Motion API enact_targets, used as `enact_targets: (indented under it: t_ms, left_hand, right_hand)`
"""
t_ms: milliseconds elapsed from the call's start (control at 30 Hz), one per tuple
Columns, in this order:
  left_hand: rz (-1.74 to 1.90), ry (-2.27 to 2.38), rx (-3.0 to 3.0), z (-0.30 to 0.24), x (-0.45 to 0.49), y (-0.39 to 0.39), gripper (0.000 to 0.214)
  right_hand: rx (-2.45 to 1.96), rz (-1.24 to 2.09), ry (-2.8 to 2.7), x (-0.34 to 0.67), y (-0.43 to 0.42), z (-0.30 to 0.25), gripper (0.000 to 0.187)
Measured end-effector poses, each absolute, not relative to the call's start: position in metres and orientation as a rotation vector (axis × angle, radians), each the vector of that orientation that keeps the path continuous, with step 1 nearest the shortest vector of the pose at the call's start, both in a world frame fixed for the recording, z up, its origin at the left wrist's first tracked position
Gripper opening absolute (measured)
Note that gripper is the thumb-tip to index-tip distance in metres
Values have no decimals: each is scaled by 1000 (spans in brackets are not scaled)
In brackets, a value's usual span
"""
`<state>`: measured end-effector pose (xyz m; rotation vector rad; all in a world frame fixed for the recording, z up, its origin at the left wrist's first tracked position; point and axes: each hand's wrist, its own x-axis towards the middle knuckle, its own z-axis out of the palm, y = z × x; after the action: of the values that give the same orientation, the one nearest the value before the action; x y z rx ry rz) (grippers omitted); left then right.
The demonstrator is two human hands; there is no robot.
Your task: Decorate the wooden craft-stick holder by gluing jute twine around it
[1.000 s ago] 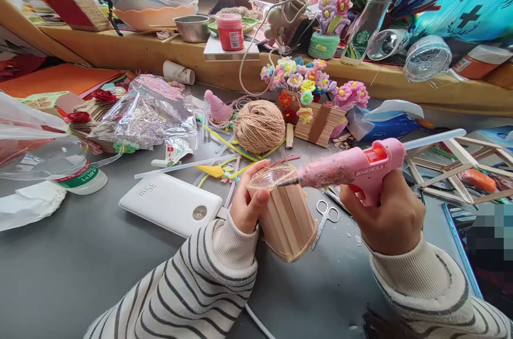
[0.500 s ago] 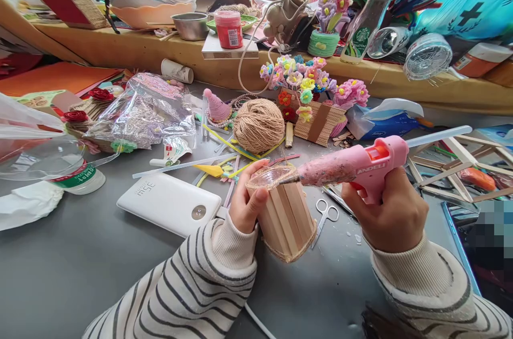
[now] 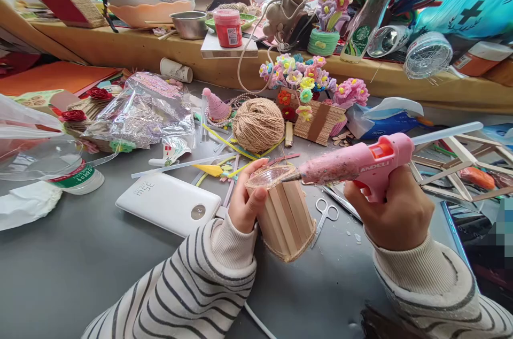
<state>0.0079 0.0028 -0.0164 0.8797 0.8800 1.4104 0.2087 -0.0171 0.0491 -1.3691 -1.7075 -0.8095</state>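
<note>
My left hand [image 3: 249, 197] is closed round the upper side of a small cup covered in wooden sticks [image 3: 286, 221], which tilts over the table. Twine runs round both of its ends, and a clear plastic surface shows at the upper one. In my right hand [image 3: 395, 210] is a pink hot glue gun [image 3: 360, 160], held by its handle with a finger at the trigger. Its nozzle is at the twine edge of the cup's upper end; whether it touches I cannot tell. From the gun's back sticks out a translucent glue stick [image 3: 449, 133].
Behind the cup lies a ball of twine [image 3: 258, 124]. Small scissors [image 3: 324, 220] rest right of the cup, a white power bank [image 3: 168, 202] to the left. Fuzzy flowers [image 3: 304, 79] stand farther back, and a wooden stick frame [image 3: 460, 162] is at the right.
My right hand and the glue gun have shifted slightly to the right, the nozzle staying by the cup's upper edge. My left hand and the cup are nearly still.
</note>
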Motion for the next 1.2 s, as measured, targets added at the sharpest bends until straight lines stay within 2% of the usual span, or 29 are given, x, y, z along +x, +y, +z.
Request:
enact_targets:
  t_ms: [300,733,933,1200]
  left_hand:
    - [1406,874,894,-17,7,3,82]
    - [1393,894,890,-14,6,2,82]
    - [1400,906,885,-16,5,3,84]
    - [1391,904,878,-14,6,2,83]
  right_hand:
    - [-1414,-752,-1696,212,-17,47,29]
    - [-1438,-809,-1673,217,-17,45,35]
    - [-1544,-759,-1589,218,-17,48,28]
    - [-1467,-806,-1647,216,-18,50,22]
